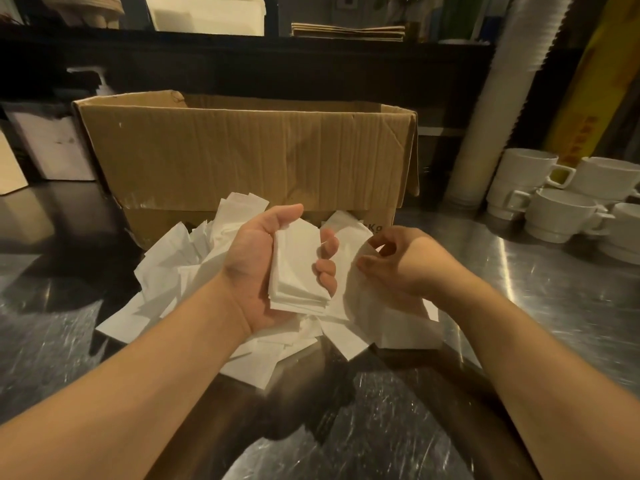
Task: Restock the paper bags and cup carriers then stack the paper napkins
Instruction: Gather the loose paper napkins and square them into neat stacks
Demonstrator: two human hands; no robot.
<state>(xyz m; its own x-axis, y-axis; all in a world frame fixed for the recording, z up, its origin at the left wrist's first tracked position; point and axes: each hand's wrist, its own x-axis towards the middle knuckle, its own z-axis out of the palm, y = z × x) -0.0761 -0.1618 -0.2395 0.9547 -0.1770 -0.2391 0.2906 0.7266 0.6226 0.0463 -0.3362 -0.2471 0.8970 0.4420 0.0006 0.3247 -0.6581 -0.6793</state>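
Observation:
My left hand (263, 268) grips a small stack of folded white paper napkins (298, 271), palm up, fingers curled round its right edge. Just to the right, my right hand (398, 261) hovers with curled fingers over a loose napkin (349, 251); whether it pinches that napkin is unclear. A heap of loose white napkins (173, 282) lies scattered on the steel counter (536, 289) under both hands. Behind the heap stands an open brown cardboard box (242, 150). Flat brown paper bags (346, 31) lie on the back shelf.
Stacked white ceramic cups (554, 202) fill the right side of the counter. A tall sleeve of white paper cups (502, 98) leans beside the box. White containers (52, 143) stand at the left, behind the counter.

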